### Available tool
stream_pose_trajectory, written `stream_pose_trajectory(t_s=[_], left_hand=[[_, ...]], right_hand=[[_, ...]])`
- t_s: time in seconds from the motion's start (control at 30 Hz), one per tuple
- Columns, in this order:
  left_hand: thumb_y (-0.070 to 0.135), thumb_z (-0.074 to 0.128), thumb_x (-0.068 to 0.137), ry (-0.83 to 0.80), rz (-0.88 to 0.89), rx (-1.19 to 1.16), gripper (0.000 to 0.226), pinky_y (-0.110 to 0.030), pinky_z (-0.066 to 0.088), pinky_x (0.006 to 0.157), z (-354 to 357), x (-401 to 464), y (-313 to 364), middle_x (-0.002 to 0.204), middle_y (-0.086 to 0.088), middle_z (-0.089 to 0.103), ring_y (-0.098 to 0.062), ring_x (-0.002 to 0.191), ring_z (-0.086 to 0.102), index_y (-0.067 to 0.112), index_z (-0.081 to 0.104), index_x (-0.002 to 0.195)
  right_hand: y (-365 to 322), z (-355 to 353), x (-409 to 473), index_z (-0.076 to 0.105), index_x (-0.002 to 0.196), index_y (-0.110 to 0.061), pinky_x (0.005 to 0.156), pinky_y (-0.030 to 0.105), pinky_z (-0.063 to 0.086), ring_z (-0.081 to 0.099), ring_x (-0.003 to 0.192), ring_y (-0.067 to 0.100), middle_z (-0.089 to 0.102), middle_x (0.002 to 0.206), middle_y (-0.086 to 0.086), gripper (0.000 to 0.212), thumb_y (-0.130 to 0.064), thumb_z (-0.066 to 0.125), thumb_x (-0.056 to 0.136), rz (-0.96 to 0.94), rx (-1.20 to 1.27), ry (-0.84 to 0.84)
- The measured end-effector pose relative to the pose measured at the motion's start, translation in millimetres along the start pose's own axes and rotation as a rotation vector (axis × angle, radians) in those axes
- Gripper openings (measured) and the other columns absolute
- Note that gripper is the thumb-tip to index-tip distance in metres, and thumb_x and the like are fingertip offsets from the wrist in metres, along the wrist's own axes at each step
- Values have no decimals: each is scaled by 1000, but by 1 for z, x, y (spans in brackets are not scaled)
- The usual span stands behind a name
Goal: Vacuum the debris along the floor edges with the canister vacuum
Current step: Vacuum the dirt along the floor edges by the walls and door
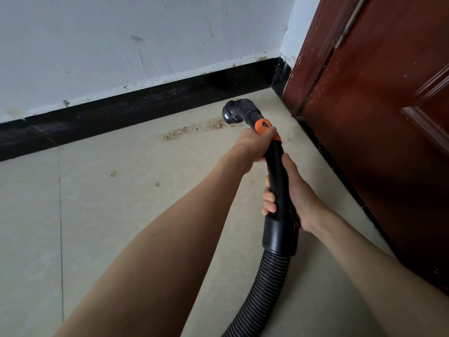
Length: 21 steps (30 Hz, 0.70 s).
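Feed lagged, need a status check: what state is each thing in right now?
Left hand: grips wand by orange collar.
Right hand: grips wand lower down.
Nozzle: at right end of debris.
Debris: strip still on floor.
Hose: attached, curving down.
Door: cannot tell whether shut.

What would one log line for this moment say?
hands: left and right grip wand | nozzle near debris | baseboard edge

Room's pretty plain: scuffed white plaster wall [145,40] with a glossy black baseboard [121,115] running along the bottom, meeting a corner by a dark reddish-brown wooden door [388,117] on the right. Floor is pale beige tile [109,215] with thin grout lines, soft even daylight.
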<state>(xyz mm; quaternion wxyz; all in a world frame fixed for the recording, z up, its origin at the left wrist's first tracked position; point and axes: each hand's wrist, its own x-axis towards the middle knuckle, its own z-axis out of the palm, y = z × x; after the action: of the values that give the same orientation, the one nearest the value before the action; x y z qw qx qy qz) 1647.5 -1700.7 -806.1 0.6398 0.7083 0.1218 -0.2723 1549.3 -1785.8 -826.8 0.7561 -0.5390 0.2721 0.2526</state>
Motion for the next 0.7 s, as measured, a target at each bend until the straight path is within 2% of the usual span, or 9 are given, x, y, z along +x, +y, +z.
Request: stream_pose_trajectory(t_s=[0.13,0.23,0.37,0.43,0.53,0.7], left_hand=[[25,55,95,24,4,-53,24,-22,53,59,-12,1,0,75,-5,60,-13,66,60,9,49,77],[26,56,94,47,-9,-79,23,-23,55,61,-21,1,-4,85,-10,62,-16,71,62,4,52,90],[26,57,94,69,2,-98,26,-27,56,68,-31,0,-8,84,-10,62,-19,75,64,0,53,100],[26,57,94,77,-7,-79,27,-27,56,70,-33,0,-6,84,-10,62,-20,76,64,1,53,100],[28,55,94,87,-19,-60,25,-27,55,72,-28,1,1,83,-9,61,-19,75,63,5,51,87],[36,53,94,21,7,76,43,-33,55,80,8,3,12,105,-17,66,-26,87,66,-4,57,111]], right_hand=[[-4,8,3,43,68,-14,51,28,46,43,40,20,45,50,5,63,-73,33,90,6,-48,-37],[-4,15,3,43,68,-13,53,29,46,45,41,20,46,51,5,64,-72,32,90,12,-85,-68],[-2,26,1,43,70,-12,52,28,46,44,40,20,45,50,5,63,-70,32,92,13,-87,-82],[-4,31,1,46,73,-10,51,28,47,45,40,20,46,51,7,63,-68,32,94,-8,-114,-62],[-11,30,2,48,77,-10,52,29,49,47,42,21,48,53,7,60,-66,33,95,-33,-142,-16],[-15,10,-1,48,68,-12,51,30,46,46,40,21,48,51,7,63,-70,36,91,-49,-34,125]])
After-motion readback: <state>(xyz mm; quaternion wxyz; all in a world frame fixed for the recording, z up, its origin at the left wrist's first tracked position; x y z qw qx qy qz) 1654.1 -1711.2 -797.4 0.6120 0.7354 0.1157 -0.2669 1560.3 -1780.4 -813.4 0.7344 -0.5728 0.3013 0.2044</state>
